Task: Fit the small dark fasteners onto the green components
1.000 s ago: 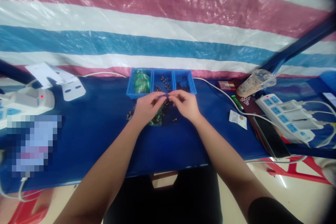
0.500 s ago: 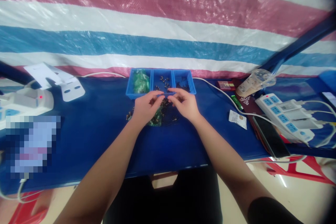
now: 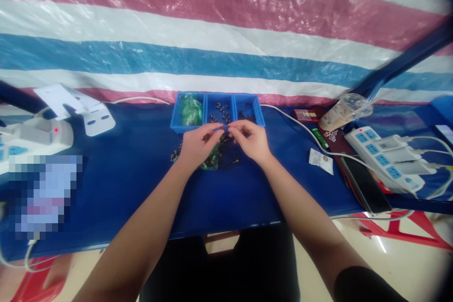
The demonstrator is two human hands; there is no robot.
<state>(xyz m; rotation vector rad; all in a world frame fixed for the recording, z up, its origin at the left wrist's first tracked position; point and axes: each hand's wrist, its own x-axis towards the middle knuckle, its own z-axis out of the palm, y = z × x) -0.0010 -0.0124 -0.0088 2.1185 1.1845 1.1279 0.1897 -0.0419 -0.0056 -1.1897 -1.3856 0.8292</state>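
My left hand (image 3: pixel 200 141) and my right hand (image 3: pixel 251 139) meet fingertip to fingertip just in front of the blue bins. Each pinches thumb against forefinger; whatever sits between the tips is too small to make out. Below them on the table lies a pile of small screw-like metal parts (image 3: pixel 174 155) with green plastic packaging (image 3: pixel 211 161), partly hidden by my hands. The left blue bin (image 3: pixel 177 127) holds green bagged pieces (image 3: pixel 191 111). Loose brassy screw-like parts (image 3: pixel 223 112) lie in the middle bin, and small dark pieces (image 3: pixel 246 114) in the right one.
On the blue table (image 3: pixel 134 179), a pixelated screen (image 3: pixel 49 193) and white bracket (image 3: pixel 95 118) are at left. To the right stand a plastic cup (image 3: pixel 343 112), a small packet (image 3: pixel 321 161), a phone (image 3: pixel 366 184) and a power strip (image 3: pixel 384 158) with cables. A striped sheet (image 3: pixel 212 28) hangs behind.
The fingertips of both hands have drawn closer together, and my right forefinger has curled in toward its thumb. The bins and the pile look the same.
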